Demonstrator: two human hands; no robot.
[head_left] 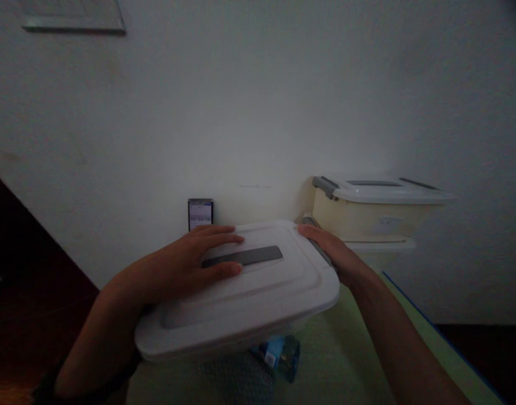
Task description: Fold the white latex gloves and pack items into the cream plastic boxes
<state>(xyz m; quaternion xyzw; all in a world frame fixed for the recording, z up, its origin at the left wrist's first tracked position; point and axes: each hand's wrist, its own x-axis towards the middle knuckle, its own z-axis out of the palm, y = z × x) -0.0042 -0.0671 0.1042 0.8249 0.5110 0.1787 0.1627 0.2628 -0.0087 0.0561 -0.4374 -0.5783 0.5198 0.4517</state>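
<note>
A white plastic lid (258,292) with a dark grey handle strip (243,256) sits tilted in front of me, on top of a box I mostly cannot see. My left hand (186,261) lies flat on the lid's top, fingers stretched out over the handle strip. My right hand (331,253) grips the lid's right edge at a grey latch, fingers curled round it. Under the lid's near edge a blue-labelled clear item (279,354) and a grey knitted fabric (236,377) show.
Two stacked cream storage boxes with a white lid (376,214) stand at the right against the white wall. A phone (200,214) leans upright on the wall behind the lid. The surface has a light green cover (351,349) with a blue edge. Dark wood lies left.
</note>
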